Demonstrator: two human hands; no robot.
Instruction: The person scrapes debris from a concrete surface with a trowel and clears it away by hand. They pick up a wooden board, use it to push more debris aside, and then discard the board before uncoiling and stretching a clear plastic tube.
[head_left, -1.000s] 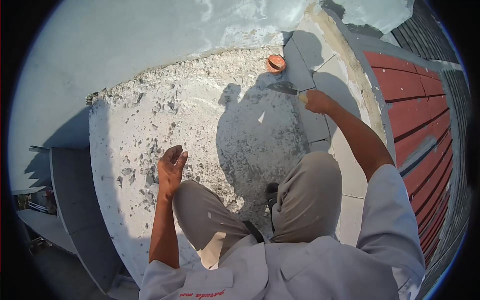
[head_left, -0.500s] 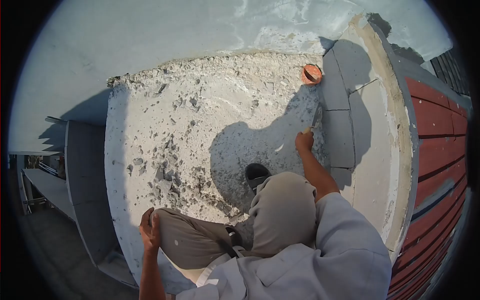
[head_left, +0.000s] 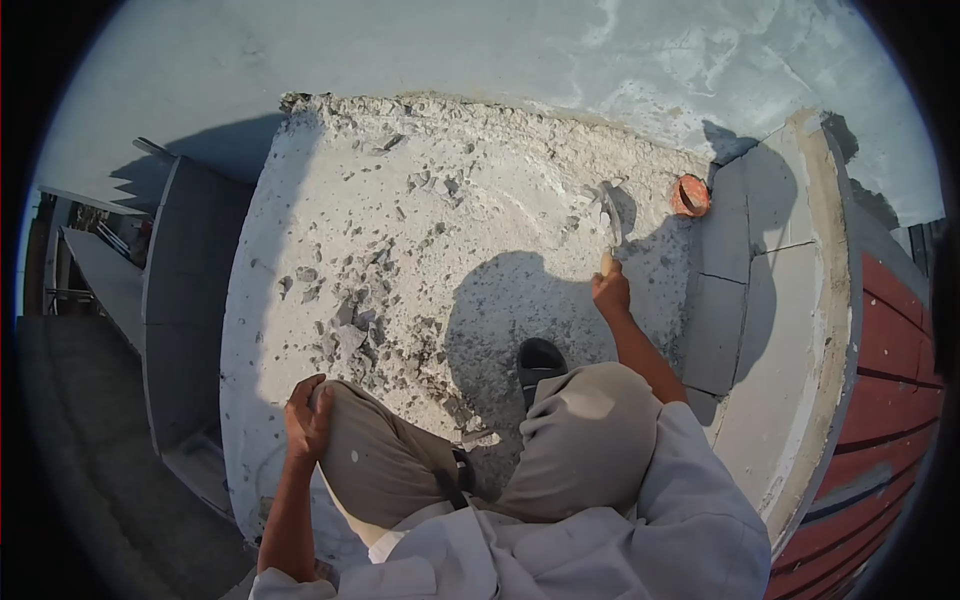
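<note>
My right hand [head_left: 611, 288] is closed round the light handle of a trowel [head_left: 610, 212]. Its grey blade points away from me, low over the rough concrete surface [head_left: 400, 230], with small grey chunks [head_left: 582, 212] beside it on the left. My left hand [head_left: 309, 415] lies on my left knee, fingers stretched out, holding nothing. To the right of the trowel sits a small orange container [head_left: 691, 196], close to the block wall.
Broken grey rubble [head_left: 350, 335] is scattered across the left and middle of the slab. A plastered wall [head_left: 420, 50] closes the far side, and a low wall of grey blocks [head_left: 720, 310] runs along the right. At left, the slab's edge drops to a lower level.
The trowel has swung left, from beside the block wall to the chunks on the slab. My head view has turned and shifted. My left hand stays on the knee.
</note>
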